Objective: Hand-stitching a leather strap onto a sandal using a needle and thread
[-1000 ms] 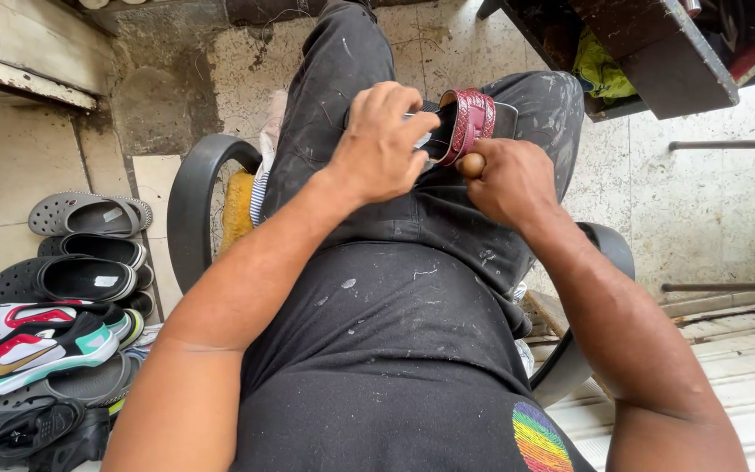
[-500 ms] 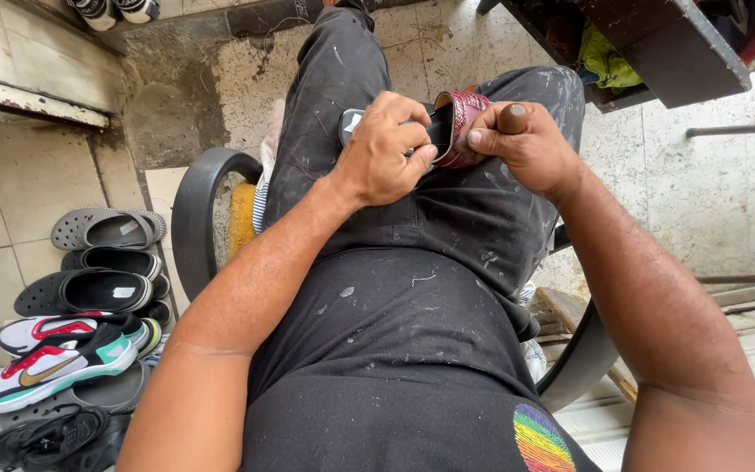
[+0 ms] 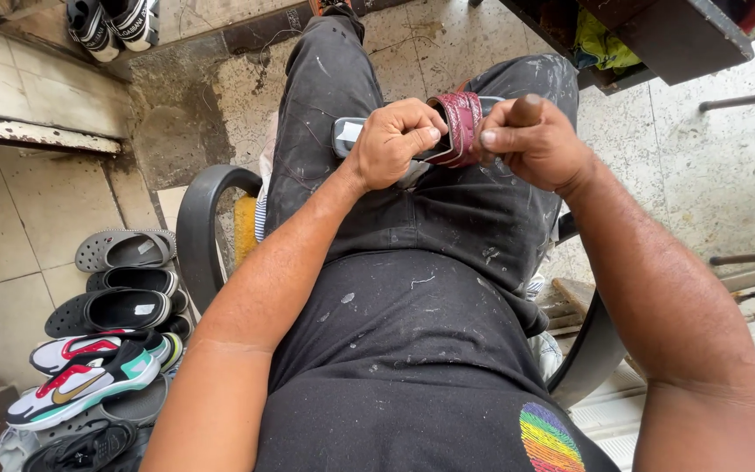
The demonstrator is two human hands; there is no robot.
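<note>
Person seated in a chair (image 3: pixel 196 229), legs out, dark paint-flecked trousers (image 3: pixel 447 210). Left hand (image 3: pixel 392 140) closed around a sandal (image 3: pixel 458 128) with a maroon strap and grey sole, held over the lap, thumb pressed on the strap. Right hand (image 3: pixel 535 140) closed in a fist on a wooden tool handle (image 3: pixel 526 108), knuckles touching the strap; the tool's working end is hidden. Row of shoes (image 3: pixel 102 350) on the tiled floor (image 3: pixel 10 227) at left: grey slides, black slides, colourful sneakers. Dark bench (image 3: pixel 657 35) edge top right.
</note>
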